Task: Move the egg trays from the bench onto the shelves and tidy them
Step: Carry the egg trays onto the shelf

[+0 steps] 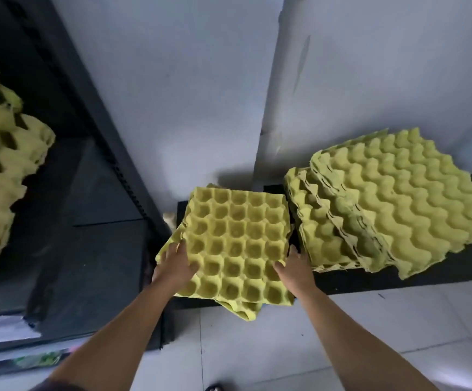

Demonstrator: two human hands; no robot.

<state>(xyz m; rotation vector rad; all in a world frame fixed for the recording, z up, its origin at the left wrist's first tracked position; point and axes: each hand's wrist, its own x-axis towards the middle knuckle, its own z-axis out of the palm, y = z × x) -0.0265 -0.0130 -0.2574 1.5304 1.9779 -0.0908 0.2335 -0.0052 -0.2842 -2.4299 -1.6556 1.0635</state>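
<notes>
The task looks partly done. Some trays (0,153) already sit on the shelves (102,179) at the left, leaning unevenly, so they probably still need straightening. Two lots remain on the bench (342,283), which stands low against the wall (187,94). The near stack (237,241) is a thin one, cups up, at the bench's left end, just beside the shelves; its lower trays poke out askew past the front edge. The left hand (177,263) grips this stack at its left edge, thumb on top among the cups and fingers spread over the rim. The right hand (295,268) holds the opposite edge, thumb on top and fingers down the side. Whether the stack is already off the bench cannot be told. To the right, close by, lies the big stack (404,201), upside down, fanned out and slumped, untouched by either hand. By this judgement, the near stack is next to go, and the big stack and the final tidying are left.
</notes>
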